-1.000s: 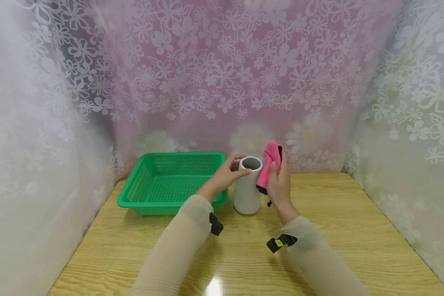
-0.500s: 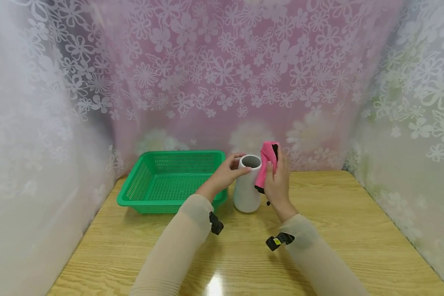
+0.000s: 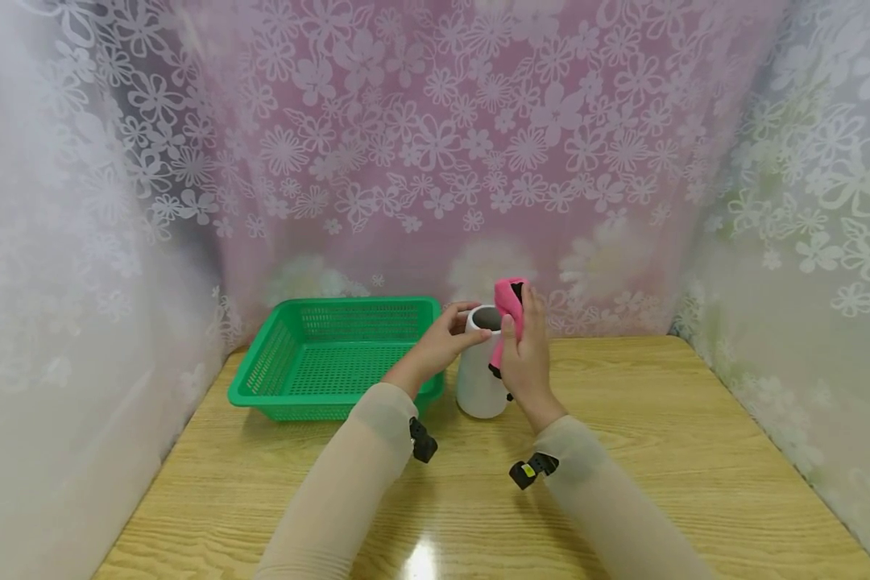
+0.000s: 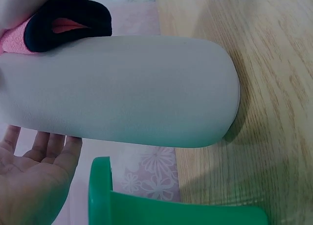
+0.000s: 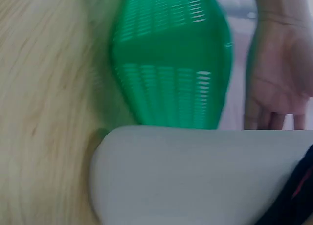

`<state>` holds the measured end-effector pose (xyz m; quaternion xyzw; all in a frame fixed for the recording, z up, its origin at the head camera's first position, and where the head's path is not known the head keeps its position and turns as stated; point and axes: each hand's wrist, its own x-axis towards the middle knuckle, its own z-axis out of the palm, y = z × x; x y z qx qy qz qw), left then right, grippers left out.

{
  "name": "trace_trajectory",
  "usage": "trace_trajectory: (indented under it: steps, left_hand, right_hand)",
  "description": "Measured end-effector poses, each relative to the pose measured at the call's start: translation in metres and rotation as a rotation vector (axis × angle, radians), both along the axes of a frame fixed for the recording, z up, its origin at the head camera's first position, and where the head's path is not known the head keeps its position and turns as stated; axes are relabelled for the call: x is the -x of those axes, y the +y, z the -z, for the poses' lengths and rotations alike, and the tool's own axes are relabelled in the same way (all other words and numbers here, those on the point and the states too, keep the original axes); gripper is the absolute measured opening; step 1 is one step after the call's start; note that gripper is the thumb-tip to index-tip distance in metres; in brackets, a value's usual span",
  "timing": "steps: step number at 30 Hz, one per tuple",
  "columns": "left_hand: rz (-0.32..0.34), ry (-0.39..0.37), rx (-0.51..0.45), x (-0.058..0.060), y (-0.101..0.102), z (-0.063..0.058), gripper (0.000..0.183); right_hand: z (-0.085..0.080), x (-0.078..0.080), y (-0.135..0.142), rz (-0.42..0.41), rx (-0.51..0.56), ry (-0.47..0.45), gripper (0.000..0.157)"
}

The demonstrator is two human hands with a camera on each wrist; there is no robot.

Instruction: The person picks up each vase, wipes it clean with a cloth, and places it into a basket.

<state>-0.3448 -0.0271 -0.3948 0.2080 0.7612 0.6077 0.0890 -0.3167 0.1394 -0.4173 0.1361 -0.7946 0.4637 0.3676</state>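
Note:
A white vase [image 3: 477, 391] stands upright on the table, its round mouth facing up. My left hand [image 3: 437, 348] grips it near the rim from the left, the thumb in front and the fingers behind. In my right hand [image 3: 529, 362] is a folded pink cloth [image 3: 508, 300] with black edging, pressed to the vase's upper right side. The left wrist view shows the black-edged fold of the cloth [image 4: 14, 39] touching the vase [image 4: 137, 93]. Most of the right hand is out of the right wrist view, where the vase [image 5: 186, 176] fills the lower part.
A green perforated plastic basket [image 3: 337, 400] sits just left of the vase, behind the left forearm. Floral curtains [image 3: 435, 161] hang behind the wooden table [image 3: 638, 451] and on both sides.
The right hand and the pink cloth have moved left, from beside the vase onto its right side, covering part of it. The left hand and the vase have stayed in place.

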Motion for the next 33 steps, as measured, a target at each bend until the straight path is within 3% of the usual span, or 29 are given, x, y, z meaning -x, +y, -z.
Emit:
trace_trajectory:
  steps: [10, 24, 33]
  left_hand:
    - [-0.004, 0.001, -0.004, -0.003, 0.001, 0.002, 0.070]
    - [-0.021, 0.000, -0.023, -0.003, 0.002, 0.002, 0.068]
    - [-0.018, -0.009, -0.025, -0.004, 0.002, 0.001, 0.072]
  right_hand:
    - [0.013, 0.000, -0.011, 0.164, -0.014, 0.041, 0.053]
    - [0.016, 0.002, -0.012, 0.147, 0.098, 0.039, 0.049]
    - [0.019, 0.004, -0.011, 0.152, 0.116, 0.044, 0.048]
